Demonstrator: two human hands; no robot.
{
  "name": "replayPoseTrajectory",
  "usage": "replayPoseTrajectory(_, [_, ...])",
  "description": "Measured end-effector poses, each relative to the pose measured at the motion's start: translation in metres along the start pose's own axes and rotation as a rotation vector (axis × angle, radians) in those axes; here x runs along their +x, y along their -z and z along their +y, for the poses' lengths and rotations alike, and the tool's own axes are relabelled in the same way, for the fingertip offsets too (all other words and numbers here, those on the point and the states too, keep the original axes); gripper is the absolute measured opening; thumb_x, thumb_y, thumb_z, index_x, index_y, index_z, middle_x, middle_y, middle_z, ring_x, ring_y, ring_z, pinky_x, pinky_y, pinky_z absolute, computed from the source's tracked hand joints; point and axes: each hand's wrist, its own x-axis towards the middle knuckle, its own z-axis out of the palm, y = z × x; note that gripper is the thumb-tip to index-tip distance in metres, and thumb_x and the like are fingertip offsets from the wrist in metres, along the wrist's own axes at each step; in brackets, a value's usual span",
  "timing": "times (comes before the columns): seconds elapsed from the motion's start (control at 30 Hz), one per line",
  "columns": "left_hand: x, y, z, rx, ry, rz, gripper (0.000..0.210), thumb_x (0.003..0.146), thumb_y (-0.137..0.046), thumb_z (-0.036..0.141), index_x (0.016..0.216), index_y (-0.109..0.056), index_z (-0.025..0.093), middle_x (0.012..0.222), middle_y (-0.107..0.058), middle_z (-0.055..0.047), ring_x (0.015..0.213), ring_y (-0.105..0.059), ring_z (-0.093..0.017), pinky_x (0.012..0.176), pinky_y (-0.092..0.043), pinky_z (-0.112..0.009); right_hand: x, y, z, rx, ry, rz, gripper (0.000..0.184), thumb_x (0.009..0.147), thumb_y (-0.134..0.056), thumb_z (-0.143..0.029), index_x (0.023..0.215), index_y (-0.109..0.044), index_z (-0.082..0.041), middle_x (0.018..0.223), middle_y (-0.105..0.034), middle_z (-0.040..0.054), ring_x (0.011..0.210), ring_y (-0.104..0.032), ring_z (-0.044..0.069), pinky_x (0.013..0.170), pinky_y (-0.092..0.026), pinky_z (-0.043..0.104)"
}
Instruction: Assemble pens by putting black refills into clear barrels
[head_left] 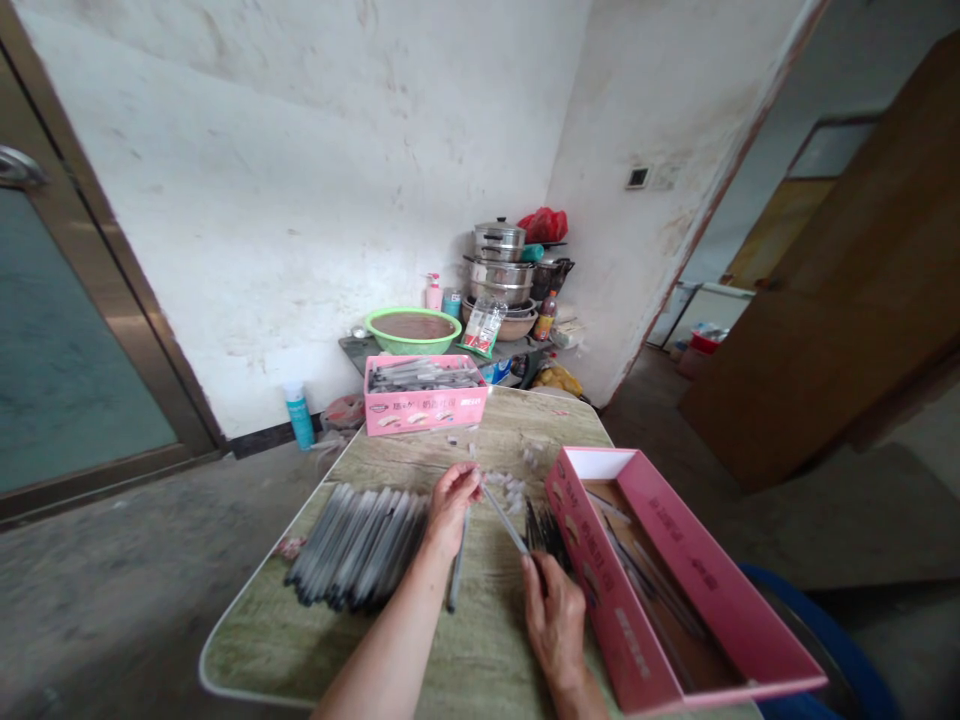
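Between my two hands slants a slim grey pen-like stick (505, 520). My left hand (451, 505) pinches its upper end, and my right hand (553, 608) grips its lower end. Under my left wrist, another such stick (458, 565) lies on the table. Left of my left arm is a broad pile of grey translucent sticks (364, 545) with dark ends, side by side. Small whitish pieces (512, 490) are scattered just beyond my hands. A bunch of thin black pieces (545, 532) lies by the open box, partly hidden by my right hand.
An open pink box (694, 560) with a few sticks inside stands at the table's right. Another pink box (425, 412), full of sticks, is at the far edge. Behind are a green basin (412, 347) and stacked steel pots (500, 280). A wood-patterned table (292, 655) carries everything nearby.
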Motion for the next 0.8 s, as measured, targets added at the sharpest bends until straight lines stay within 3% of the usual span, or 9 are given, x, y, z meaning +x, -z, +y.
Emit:
replayPoseTrajectory(0.23, [0.001, 0.0008, 0.0026, -0.044, 0.002, 0.006, 0.035, 0.065, -0.08, 0.033, 0.09, -0.066, 0.013, 0.072, -0.067, -0.003, 0.068, -0.06, -0.012, 0.061, -0.044, -0.02, 0.0006, 0.0012, -0.0025, 0.008, -0.025, -0.031, 0.028, 0.099, -0.042, -0.032, 0.092, -0.063, -0.014, 0.074, -0.067, 0.0079, 0.06, -0.066, 0.017, 0.057, -0.048, 0.025])
replayPoseTrajectory(0.53, [-0.0032, -0.0021, 0.0016, 0.061, 0.024, -0.046, 0.035, 0.065, -0.079, 0.035, 0.091, -0.069, 0.013, 0.075, -0.068, -0.003, 0.061, -0.057, -0.01, 0.057, -0.043, -0.021, 0.0001, -0.0004, -0.0003, -0.035, -0.045, -0.014, 0.033, 0.099, -0.041, -0.035, 0.09, -0.064, -0.013, 0.072, -0.068, 0.008, 0.057, -0.065, 0.017, 0.057, -0.047, 0.024])
replayPoseTrajectory(0.8, [-0.0035, -0.0033, 0.0057, 0.128, -0.013, 0.012, 0.034, 0.062, -0.08, 0.036, 0.085, -0.07, 0.013, 0.071, -0.068, -0.004, 0.056, -0.056, -0.011, 0.054, -0.045, -0.022, 0.0001, -0.0022, -0.0008, -0.095, -0.025, -0.052, 0.037, 0.099, -0.04, -0.038, 0.087, -0.065, -0.013, 0.069, -0.068, 0.0079, 0.055, -0.065, 0.016, 0.056, -0.047, 0.024])
